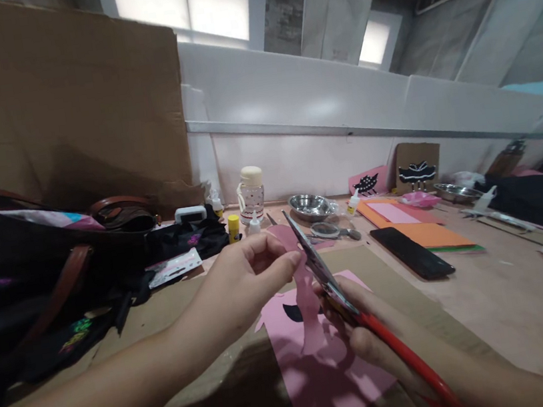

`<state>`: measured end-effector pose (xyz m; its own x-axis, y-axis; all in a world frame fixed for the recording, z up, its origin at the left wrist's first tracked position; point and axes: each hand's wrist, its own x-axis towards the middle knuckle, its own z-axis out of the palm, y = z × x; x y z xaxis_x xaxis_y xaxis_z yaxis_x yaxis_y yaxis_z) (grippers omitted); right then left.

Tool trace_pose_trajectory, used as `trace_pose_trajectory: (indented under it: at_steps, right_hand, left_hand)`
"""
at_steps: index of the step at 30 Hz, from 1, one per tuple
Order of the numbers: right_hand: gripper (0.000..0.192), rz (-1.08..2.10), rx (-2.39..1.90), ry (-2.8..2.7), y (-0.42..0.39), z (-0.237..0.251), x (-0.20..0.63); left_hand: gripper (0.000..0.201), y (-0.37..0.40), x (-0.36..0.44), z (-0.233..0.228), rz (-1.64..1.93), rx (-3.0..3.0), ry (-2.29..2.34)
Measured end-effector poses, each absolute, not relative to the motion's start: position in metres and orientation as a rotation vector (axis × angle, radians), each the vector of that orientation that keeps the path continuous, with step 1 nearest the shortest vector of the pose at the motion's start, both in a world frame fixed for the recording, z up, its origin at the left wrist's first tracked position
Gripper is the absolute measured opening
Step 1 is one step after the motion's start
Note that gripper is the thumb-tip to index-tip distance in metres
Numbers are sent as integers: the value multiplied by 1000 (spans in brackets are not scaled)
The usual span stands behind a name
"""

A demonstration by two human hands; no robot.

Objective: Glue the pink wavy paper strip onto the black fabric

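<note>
Pink paper strip being cut above the table.
The pink paper strip (305, 293) is pinched by the closed left hand (242, 282); red-handled scissors (337, 288), just beside it, are gripped by the right hand (371, 334), above a pink sheet (327, 384).

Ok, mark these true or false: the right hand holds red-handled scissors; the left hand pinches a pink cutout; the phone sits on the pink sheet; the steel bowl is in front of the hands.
1. The right hand holds red-handled scissors. True.
2. The left hand pinches a pink cutout. True.
3. The phone sits on the pink sheet. False: it lies on the table to the right, beside the orange paper.
4. The steel bowl is in front of the hands. False: it stands behind them, near the wall, by the bottle.
</note>
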<state>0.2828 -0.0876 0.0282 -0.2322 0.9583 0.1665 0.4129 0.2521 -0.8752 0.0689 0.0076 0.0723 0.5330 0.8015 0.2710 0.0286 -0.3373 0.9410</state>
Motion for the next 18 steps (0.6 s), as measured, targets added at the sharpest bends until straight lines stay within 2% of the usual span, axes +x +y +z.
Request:
trace_pose_trajectory:
  at_steps: [9,18]
  right_hand:
    - [52,1045,-1250,-1726,-85,27,284]
    - [53,949,-1266,-1743,-88,24,284]
  left_hand:
    - [28,6,68,72,919,1749,668]
    - [28,6,70,71,929,1751,670]
